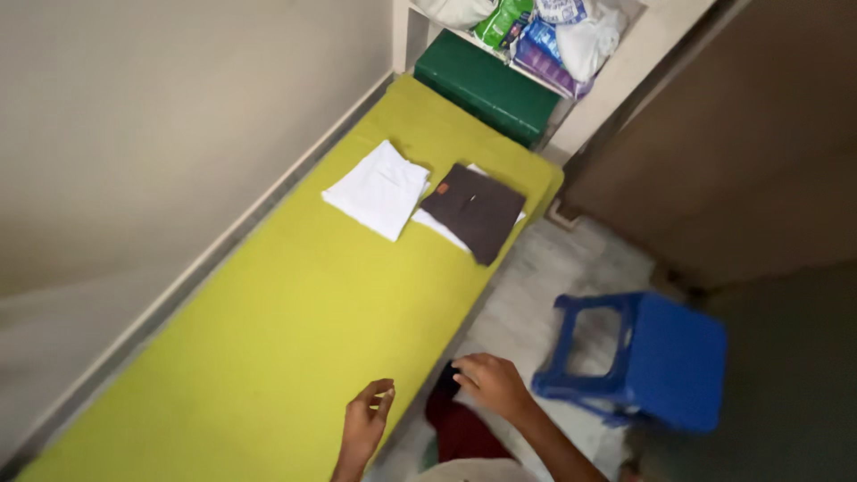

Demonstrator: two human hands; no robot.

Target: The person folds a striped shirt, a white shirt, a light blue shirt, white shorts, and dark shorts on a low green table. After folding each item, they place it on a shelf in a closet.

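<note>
The dark maroon cloth (460, 428) lies bunched in a heap below the edge of the yellow-green mattress (268, 357), low in the view and close to my body. Its surface is creased and shows no clear outline. A darker, nearly black part sits at its top end, under my fingers.

My right hand (493, 384) reaches down over the mattress edge, palm down, wrist raised, fingers curled onto that dark upper part of the cloth. The fingers are pinched narrow on the fabric. My left hand (366, 419) hovers just above the mattress edge, just beside the cloth but not touching it. Its fingers are loosely bent and spread, holding nothing.

Further up the mattress, well apart from both hands, lie a folded white cloth (379, 189) and a folded dark brown garment (475, 210). The brown one rests on another white piece. A green box (486, 87) stands at the far end of the mattress. A blue plastic stool (661, 357) stands on the floor to my right, near the right hand.
</note>
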